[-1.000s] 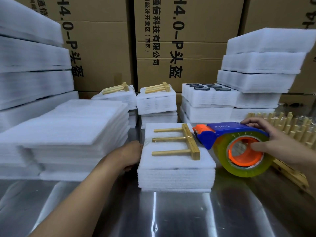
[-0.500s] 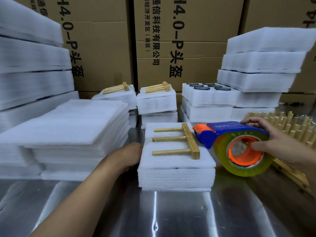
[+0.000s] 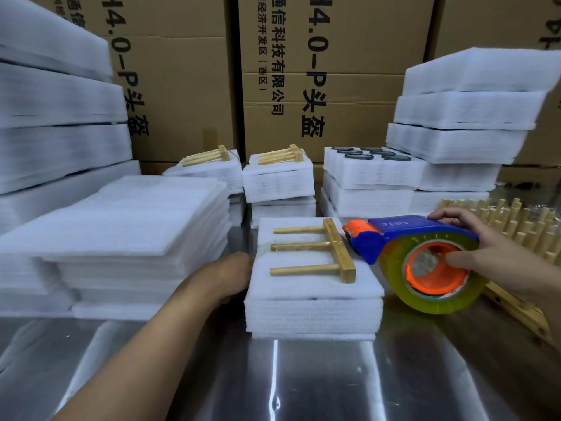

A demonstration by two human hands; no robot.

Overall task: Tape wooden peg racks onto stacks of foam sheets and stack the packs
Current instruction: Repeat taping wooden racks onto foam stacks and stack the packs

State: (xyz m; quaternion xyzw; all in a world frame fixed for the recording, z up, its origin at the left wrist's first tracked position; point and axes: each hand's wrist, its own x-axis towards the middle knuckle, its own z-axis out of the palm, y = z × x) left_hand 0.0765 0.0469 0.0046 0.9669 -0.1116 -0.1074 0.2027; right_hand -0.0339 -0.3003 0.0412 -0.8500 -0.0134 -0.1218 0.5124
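Beside the foam stack [image 3: 312, 314], right hand [image 3: 491, 253] grips tape dispenser [image 3: 403, 235]

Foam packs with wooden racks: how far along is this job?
Done: finished packs stand stacked at the back. In hand: the left hand rests against the front foam stack while the right hand holds the tape dispenser beside its peg rack. Left to do: loose racks at right, foam sheets at left.
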